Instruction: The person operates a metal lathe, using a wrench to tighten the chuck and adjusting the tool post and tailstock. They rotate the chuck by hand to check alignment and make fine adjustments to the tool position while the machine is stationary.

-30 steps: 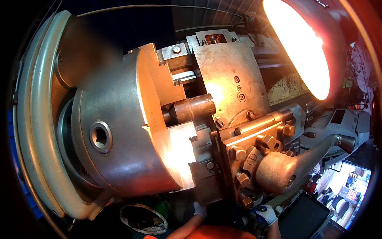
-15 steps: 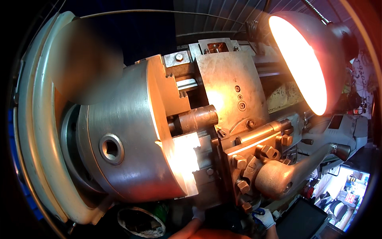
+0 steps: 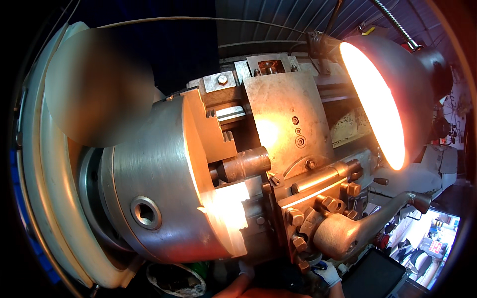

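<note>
A steel lathe chuck grips a short dark cylindrical bar, beside a small cutting tool on the tool post with bolts and a long lever. At the lower edge, my left hand, gloved, hangs below the chuck, partly in shadow; its fingers are indistinct. My right hand, in a white glove, is closed on a blue object just under the tool post; the object is partly hidden.
A bright lamp on a flexible arm hangs at right. A bucket is below the chuck, a dark screen or tray at lower right. A pale guard curves along the left; a blurred patch covers its upper part.
The machine and lamp sit progressively lower in the picture, with more of the wall and lamp arm showing at the top. My hands stay in much the same places, slightly more hidden.
</note>
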Demonstrator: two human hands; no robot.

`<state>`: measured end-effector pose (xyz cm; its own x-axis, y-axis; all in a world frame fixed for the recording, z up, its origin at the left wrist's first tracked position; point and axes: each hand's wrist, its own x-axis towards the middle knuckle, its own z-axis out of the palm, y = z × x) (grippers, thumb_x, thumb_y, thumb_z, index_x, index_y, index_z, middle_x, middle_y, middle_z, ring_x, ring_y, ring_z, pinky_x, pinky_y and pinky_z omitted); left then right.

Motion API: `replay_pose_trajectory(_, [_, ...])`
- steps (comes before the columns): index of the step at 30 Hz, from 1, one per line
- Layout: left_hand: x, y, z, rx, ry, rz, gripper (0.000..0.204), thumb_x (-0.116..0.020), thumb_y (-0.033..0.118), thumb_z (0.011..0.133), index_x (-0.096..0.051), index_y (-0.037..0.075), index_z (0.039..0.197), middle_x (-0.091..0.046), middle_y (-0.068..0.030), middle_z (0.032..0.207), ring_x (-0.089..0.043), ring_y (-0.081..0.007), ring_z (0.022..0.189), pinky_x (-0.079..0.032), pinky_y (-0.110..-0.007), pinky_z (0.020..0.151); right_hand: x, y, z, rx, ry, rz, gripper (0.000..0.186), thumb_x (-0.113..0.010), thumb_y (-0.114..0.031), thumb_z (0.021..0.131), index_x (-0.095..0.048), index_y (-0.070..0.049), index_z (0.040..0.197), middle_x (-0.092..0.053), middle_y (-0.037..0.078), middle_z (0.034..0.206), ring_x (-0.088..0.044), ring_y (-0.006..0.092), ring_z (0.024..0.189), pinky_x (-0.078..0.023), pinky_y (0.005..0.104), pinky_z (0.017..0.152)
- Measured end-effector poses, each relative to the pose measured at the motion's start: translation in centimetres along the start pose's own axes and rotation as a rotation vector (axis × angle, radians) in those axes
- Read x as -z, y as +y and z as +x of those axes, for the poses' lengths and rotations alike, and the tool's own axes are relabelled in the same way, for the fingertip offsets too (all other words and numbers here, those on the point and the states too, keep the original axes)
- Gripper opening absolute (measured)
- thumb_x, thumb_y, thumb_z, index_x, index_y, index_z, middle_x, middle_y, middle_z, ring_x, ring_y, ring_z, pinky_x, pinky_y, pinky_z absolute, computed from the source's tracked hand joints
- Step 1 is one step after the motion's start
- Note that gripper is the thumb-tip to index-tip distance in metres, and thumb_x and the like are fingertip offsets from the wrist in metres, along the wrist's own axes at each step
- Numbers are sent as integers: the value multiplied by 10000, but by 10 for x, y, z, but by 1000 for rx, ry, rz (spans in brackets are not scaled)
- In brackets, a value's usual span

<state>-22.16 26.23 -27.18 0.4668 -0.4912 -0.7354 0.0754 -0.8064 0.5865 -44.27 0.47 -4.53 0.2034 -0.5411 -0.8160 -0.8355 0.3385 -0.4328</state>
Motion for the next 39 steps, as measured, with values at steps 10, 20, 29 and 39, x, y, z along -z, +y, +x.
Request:
replay_pose_trajectory(10, [-42, -90, 10, -230, -258, 1431, 550, -353, 263, 1000, -308, 213, 1546, -276, -11, 1614, -217, -245, 1494, -171, -548, 1184, 10, 25, 11, -149, -168, 68, 444, -706, -338, 858, -632, -104, 1228, -668, 81, 1224, -617, 232, 1164, -463, 347, 1032])
replay_pose_trajectory(20, [-38, -106, 9, -335, -149, 1355, 483, -342, 263, 1011, -410, 189, 1484, -398, -28, 1531, -356, -265, 1395, -253, -547, 1124, 27, -11, 12, -64, -335, -185, 491, -725, -343, 851, -622, -93, 1261, -676, 64, 1215, -628, 237, 1146, -468, 361, 1034])
replay_pose_trajectory(29, [-14, -60, 18, 328, -104, -629, 440, -320, 267, 1027, -457, 153, 1430, -468, -43, 1445, -428, -261, 1309, -321, -499, 1085, 36, -9, 25, -223, -334, 321, 527, -804, -197, 791, -614, -39, 1257, -672, 70, 1198, -617, 198, 1117, -488, 361, 999])
replay_pose_trajectory(39, [-5, -17, 13, 601, -40, -1524, 420, -296, 271, 1045, -510, 114, 1369, -545, -59, 1351, -507, -257, 1213, -396, -445, 1042, 41, -29, 28, -294, -407, 379, 398, -725, -99, 845, -636, -1, 1220, -691, 96, 1137, -630, 183, 1060, -493, 320, 946])
